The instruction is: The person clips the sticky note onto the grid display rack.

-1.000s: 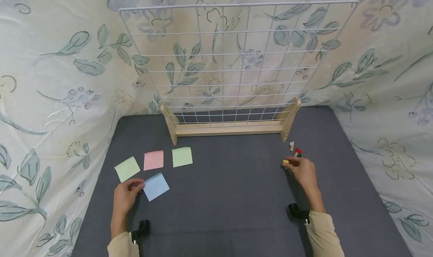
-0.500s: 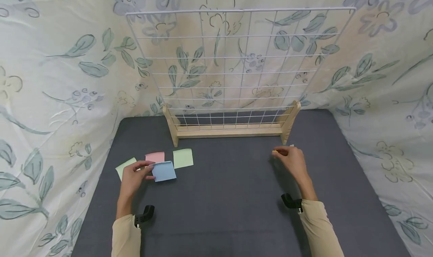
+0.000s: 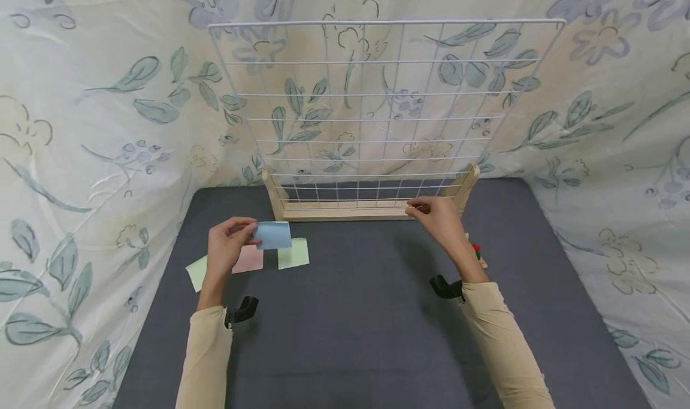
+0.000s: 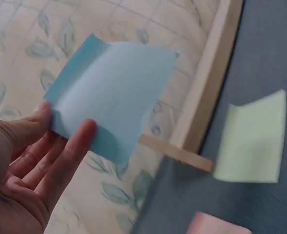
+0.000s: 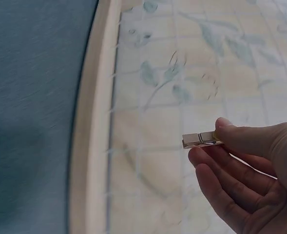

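My left hand (image 3: 229,245) pinches a blue sticky note (image 3: 274,235) by its left edge, thumb on one face and fingers on the other. In the left wrist view the blue note (image 4: 111,92) is raised and slightly curved. My right hand (image 3: 435,216) holds a small wooden clothespin (image 5: 200,139) between thumb and fingertips, its clamping end pointing away from the hand. Both hands are in the air before a white wire grid (image 3: 377,120) set in a wooden stand (image 3: 345,213). Under the left hand lie a pink note (image 3: 248,259) and a green note (image 3: 293,254).
Another green note (image 3: 197,273) lies at the left, partly behind the left hand. More small clothespins (image 3: 477,250) with coloured tops lie at the right, partly hidden by the right forearm. A dark grey cloth (image 3: 345,325) covers the table; floral fabric (image 3: 108,157) hangs around it.
Both hands have risen from the table toward the grid and inward. The blue note has come up and right with the left hand; the right hand has carried the clothespin forward and left.
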Available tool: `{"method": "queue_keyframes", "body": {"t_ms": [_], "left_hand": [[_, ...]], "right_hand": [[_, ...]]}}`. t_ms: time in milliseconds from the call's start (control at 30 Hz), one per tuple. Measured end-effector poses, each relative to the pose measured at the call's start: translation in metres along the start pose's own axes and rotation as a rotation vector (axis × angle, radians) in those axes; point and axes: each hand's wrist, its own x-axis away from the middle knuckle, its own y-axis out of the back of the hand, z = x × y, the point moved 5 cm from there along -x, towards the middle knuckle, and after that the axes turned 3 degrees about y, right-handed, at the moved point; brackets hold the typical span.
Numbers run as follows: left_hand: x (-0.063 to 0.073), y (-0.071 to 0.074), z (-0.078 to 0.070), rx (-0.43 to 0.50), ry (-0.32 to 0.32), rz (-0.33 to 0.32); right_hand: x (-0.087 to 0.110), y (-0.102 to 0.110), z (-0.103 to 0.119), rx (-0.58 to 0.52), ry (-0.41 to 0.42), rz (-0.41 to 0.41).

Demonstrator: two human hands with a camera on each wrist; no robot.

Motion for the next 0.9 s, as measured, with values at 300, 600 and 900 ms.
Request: {"method": "queue_keyframes", "body": {"t_ms": [300,600,900], "left_hand": [[-0.015,-0.007,-0.062,0.034,-0.109,-0.031],[-0.037,-0.013,-0.079,0.108,-0.159,-0.051],[-0.052,-0.021,-0.114,0.101,-0.181,-0.078]], "right_hand": [[-0.032,0.008,0.053,-0.009,0.108,0.020],[-0.057,0.014,0.100,-0.023,0.158,-0.001],[-0.082,0.028,0.151,-0.036,0.278,-0.026]]}}
